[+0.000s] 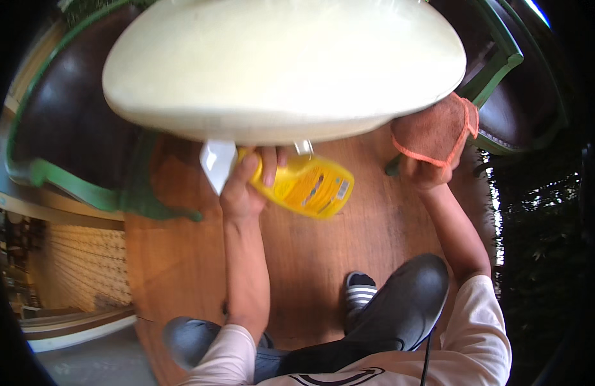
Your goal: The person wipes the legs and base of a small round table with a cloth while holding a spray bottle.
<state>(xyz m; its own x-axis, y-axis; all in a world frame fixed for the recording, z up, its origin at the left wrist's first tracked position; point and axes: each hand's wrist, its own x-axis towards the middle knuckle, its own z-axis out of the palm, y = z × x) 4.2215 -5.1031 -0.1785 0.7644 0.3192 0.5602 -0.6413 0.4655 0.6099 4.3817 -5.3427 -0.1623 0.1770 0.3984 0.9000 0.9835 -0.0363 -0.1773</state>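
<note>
My left hand (244, 188) grips a yellow spray bottle (316, 188) by its neck, just below the near edge of a cream round tabletop (287, 72). The bottle lies tilted almost sideways, its labelled base to the right and its white spray head (218, 164) to the left. A brown-orange cloth (432, 130) with a bright orange hem is in my right hand (425, 171), by the table's right edge. The cloth covers most of those fingers; whether it touches the tabletop I cannot tell.
Green-framed chairs with dark padded seats flank the table, one on the left (75, 101) and another on the right (504, 106). Below lies a brown wooden floor (302, 255). Dark foliage (543, 241) borders the right side, and a woven-looking panel (87, 265) stands at the left.
</note>
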